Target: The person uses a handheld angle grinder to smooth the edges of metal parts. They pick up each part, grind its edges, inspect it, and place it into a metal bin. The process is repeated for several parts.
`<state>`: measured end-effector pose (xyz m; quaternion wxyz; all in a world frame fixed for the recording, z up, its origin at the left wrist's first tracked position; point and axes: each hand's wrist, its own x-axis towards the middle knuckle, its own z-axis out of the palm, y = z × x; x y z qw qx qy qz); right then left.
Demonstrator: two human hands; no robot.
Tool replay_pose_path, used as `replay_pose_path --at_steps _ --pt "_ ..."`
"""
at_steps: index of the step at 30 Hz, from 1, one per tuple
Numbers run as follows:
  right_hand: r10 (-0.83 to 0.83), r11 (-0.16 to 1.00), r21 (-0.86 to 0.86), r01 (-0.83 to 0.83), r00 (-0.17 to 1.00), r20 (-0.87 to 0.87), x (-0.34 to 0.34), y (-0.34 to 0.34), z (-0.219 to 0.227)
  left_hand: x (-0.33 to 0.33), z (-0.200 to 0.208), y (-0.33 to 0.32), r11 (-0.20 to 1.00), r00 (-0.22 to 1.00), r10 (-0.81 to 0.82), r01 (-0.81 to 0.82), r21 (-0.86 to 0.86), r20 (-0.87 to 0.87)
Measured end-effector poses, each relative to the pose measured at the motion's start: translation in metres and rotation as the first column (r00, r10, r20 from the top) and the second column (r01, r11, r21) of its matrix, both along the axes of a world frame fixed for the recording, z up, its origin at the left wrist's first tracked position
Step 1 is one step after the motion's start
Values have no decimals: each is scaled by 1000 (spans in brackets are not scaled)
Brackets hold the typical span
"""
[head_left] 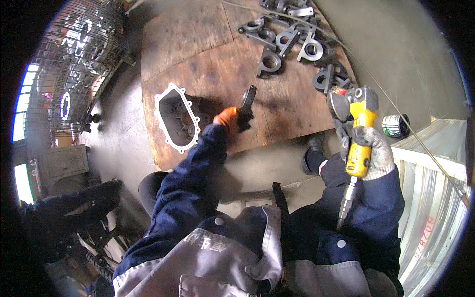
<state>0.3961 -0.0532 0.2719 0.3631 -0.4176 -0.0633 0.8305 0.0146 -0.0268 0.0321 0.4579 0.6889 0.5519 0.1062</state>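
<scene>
My left hand (230,119), in an orange and dark glove, is closed around a dark metal bracket (249,98), which stands edge-on above the wooden tabletop. In my right hand (380,154), wearing a pale knit glove, is a yellow air grinder (361,133), its dark head pointing away from me. The fingers wrap round its body, and a metal hose fitting (347,200) runs back from it toward my lap. Left of my left hand, an open metal housing (159,118) with a bright bolt-hole rim rests on the tabletop.
Several ring-ended metal brackets (269,63) lie piled at the table's (198,44) far right. A cable (378,86) crosses on the right, near a can (395,126) and a pale crate (430,173). At far left stands a wire cage (81,64) of metal parts.
</scene>
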Motion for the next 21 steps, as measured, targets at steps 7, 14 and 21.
replay_pose_path --at_steps 7,14,21 --pt "-31 995 93 41 994 -106 -12 10 -9 74 125 -80 783 -21 620 88 -616 784" --pt "-33 991 134 21 996 87 -40 16 -12 48 271 -146 928 198 361 -170 -331 911" --pt "111 971 208 -121 992 59 -110 8 -4 -39 284 -175 956 552 177 -292 -10 815"
